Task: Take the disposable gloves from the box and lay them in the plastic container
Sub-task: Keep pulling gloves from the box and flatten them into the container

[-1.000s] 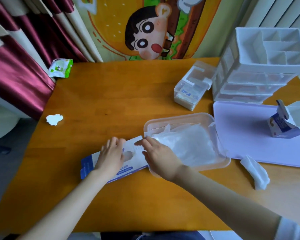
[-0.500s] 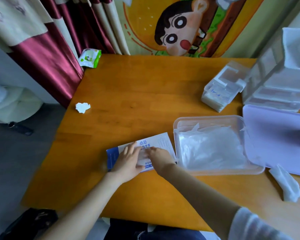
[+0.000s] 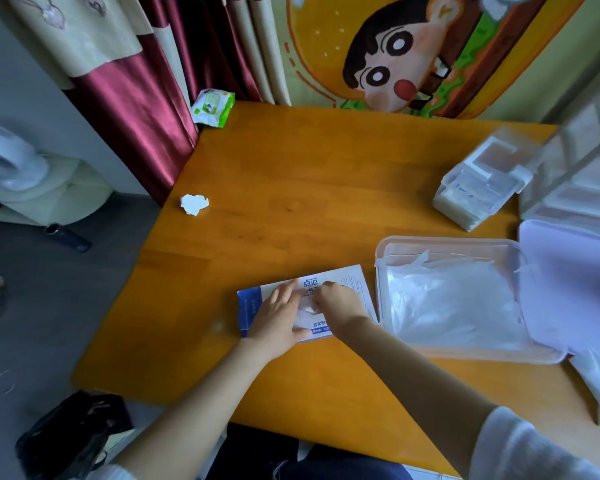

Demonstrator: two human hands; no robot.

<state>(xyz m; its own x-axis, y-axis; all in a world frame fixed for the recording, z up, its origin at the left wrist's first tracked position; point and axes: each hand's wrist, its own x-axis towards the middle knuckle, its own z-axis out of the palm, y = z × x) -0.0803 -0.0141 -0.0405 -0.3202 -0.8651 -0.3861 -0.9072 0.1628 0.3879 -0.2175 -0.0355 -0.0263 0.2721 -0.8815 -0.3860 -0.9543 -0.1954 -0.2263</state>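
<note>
**A:** On the desk (image 3: 291, 174), just left of the plastic container (image 3: 447, 241), the box (image 3: 347, 282) is being pressed down by the left hand (image 3: 278, 322), whose fingers (image 3: 284, 293) are being laid straight across its top.

**B:** And what is being gripped?

**A:** A tuft of glove film (image 3: 307, 310) is being pinched at the box's opening by the right hand (image 3: 340, 304), with the fingers being curled onto it.

**B:** How is it being expected to handle?

**A:** As light, limp and clingy. Several sheets are likely being dragged along together, so hold is best being taken on the bunched edge at the opening.

**B:** And the container?

**A:** A loose heap of gloves (image 3: 447, 303) is being held in it, with thin edges being poked up along the far side.
</note>
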